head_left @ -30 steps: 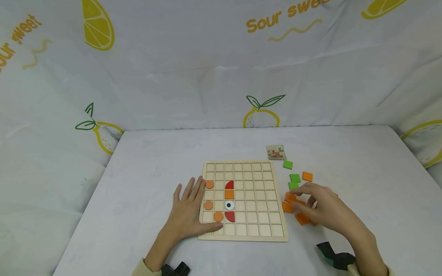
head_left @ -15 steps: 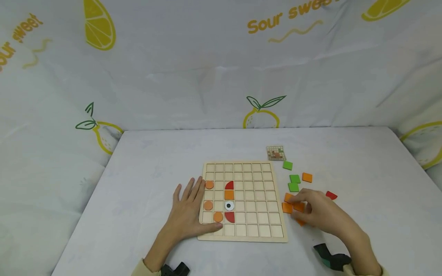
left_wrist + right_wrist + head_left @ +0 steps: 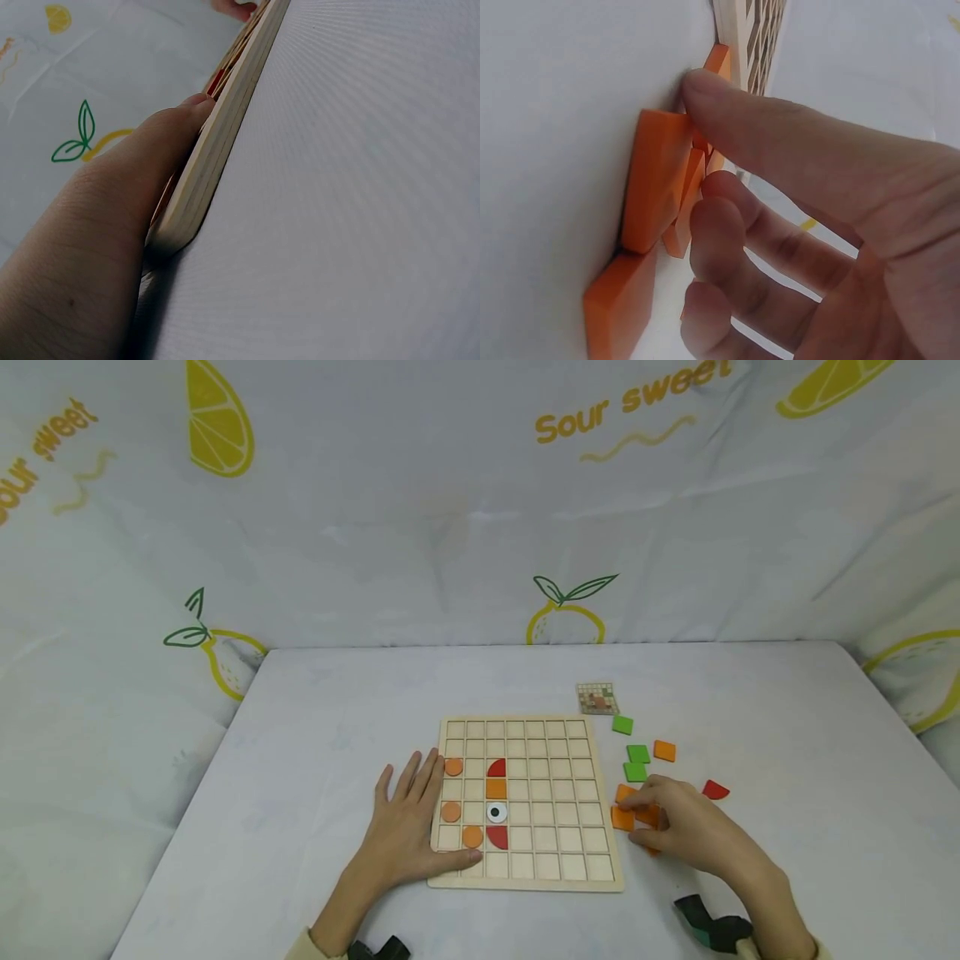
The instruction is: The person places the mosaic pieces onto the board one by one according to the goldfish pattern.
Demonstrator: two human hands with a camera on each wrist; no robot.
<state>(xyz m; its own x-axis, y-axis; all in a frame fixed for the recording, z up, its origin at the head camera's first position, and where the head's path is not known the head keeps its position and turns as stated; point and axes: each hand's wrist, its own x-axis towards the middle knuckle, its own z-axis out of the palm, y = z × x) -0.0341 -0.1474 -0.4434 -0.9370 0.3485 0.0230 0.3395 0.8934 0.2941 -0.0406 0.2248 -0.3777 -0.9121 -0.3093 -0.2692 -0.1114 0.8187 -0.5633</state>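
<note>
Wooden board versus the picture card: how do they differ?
The wooden board is much larger than the picture card. The left hand touches the board, not the card. The board bears coloured pieces; the card, a tiny picture. Both lie flat and show a grid.

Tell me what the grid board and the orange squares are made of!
The grid board looks like pale, matte wood; faint lines along its edge suggest plywood. The orange squares look smooth and evenly coloured: maybe painted wood, maybe plastic.
</note>
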